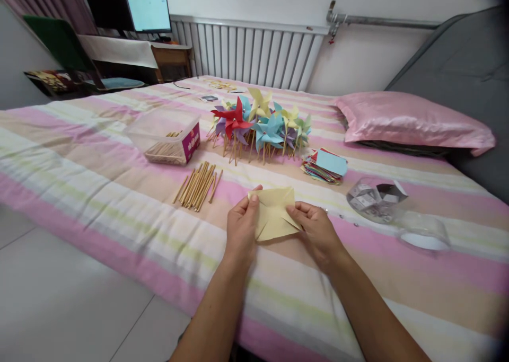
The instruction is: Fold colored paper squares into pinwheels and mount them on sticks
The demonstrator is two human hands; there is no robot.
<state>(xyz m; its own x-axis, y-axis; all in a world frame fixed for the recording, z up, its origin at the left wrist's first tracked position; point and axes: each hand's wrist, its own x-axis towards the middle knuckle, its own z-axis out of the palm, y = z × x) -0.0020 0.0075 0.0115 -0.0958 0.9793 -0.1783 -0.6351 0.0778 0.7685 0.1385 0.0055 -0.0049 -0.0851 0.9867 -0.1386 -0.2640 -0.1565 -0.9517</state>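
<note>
You hold the yellow paper square (274,212) flat on the striped bed (119,203), your left hand (241,229) pinching its left edge and your right hand (316,229) pinching the right. The folding step seems in hand; next, bring 1 cut corner carefully to the centre.

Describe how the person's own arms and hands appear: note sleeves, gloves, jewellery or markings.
Both forearms are bare, with no sleeves in view. The left hand and right hand wear no gloves. No watch, bracelet or markings show on either wrist. The fingers look bare; a ring cannot be ruled out at this size.
</note>
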